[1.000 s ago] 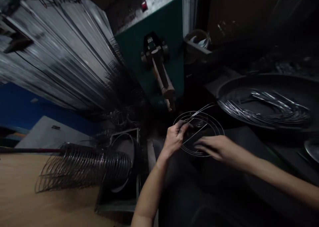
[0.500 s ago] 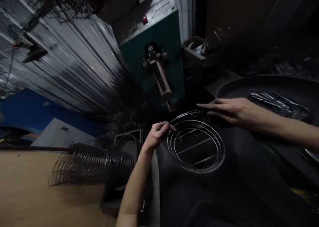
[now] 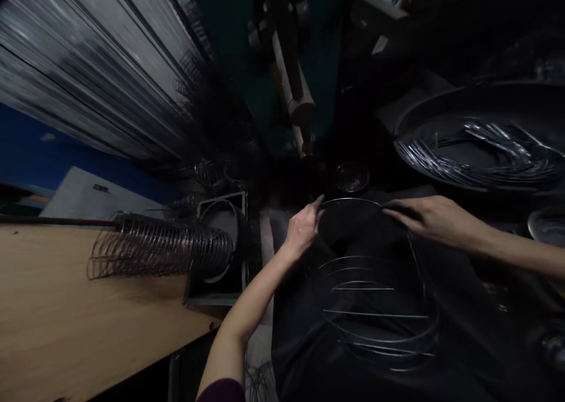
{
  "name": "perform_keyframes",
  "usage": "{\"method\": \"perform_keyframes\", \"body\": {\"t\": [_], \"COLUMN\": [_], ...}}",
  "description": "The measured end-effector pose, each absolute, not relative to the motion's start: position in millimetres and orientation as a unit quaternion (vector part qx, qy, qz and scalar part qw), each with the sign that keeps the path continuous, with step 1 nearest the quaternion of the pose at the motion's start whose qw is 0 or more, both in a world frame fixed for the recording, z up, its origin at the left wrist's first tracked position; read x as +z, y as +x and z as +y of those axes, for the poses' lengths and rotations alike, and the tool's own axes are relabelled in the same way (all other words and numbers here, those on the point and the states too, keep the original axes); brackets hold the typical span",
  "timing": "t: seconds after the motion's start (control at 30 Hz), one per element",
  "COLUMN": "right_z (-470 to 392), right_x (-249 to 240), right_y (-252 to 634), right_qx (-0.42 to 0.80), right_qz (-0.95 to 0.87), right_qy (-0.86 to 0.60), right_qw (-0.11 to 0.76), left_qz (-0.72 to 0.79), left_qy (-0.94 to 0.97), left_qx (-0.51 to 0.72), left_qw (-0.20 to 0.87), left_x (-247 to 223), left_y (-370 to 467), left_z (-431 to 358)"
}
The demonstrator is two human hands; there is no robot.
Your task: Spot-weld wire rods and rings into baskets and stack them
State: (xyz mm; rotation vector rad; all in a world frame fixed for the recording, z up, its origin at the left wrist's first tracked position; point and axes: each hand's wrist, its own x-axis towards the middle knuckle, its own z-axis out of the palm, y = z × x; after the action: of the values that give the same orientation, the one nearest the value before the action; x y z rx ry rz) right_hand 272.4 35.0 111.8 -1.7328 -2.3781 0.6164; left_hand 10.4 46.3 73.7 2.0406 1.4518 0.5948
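Observation:
Between my hands spans a thin metal ring (image 3: 351, 199), its top edge running from one to the other. My left hand (image 3: 304, 228) pinches it on the left, fingertips together. On the right, my right hand (image 3: 424, 213) grips the ring between thumb and fingers. Below, on the dark cloth over my lap (image 3: 309, 355), lies a round wire rack (image 3: 375, 315) with concentric rings and straight crossbars; its outline is blurred. The lower part of the held ring is hard to make out.
A green machine (image 3: 322, 66) with a copper-coloured rod (image 3: 289, 72) stands ahead. At right, a round tray (image 3: 401, 125) holds wire pieces (image 3: 498, 155). A wire coil (image 3: 154, 249) hangs at left, above a wooden board (image 3: 53, 308), beside a metal frame (image 3: 216, 301).
The view has tilted down. The ring between my hands is now apart from the wire rack, which lies lower on my lap. My right hand, earlier loosely spread, now closes on the ring.

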Motion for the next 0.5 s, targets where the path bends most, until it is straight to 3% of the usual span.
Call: {"method": "perform_keyframes", "body": {"t": [0.07,0.17,0.3,0.5], "right_z": [39.8,48.7,56.0,89.6], "right_x": [111.5,114.4,107.6,106.7], "right_y": [264.5,252.3,245.5,239.0], "right_qx": [0.144,0.094,0.071,0.014], "right_qz": [-0.817,-0.849,-0.867,-0.869], "right_qy": [-0.555,-0.521,-0.492,-0.494], "right_qw": [0.057,0.011,-0.016,-0.021], "left_qz": [0.553,0.544,0.537,0.553], "left_qy": [0.810,0.837,0.841,0.815], "left_qx": [0.139,0.050,0.017,0.086], "left_qw": [0.138,0.042,0.065,0.151], "left_x": [70.5,65.7,63.4,95.6], "left_y": [14.2,13.5,11.3,5.4], "left_z": [50.2,56.6,62.1,86.8]}}
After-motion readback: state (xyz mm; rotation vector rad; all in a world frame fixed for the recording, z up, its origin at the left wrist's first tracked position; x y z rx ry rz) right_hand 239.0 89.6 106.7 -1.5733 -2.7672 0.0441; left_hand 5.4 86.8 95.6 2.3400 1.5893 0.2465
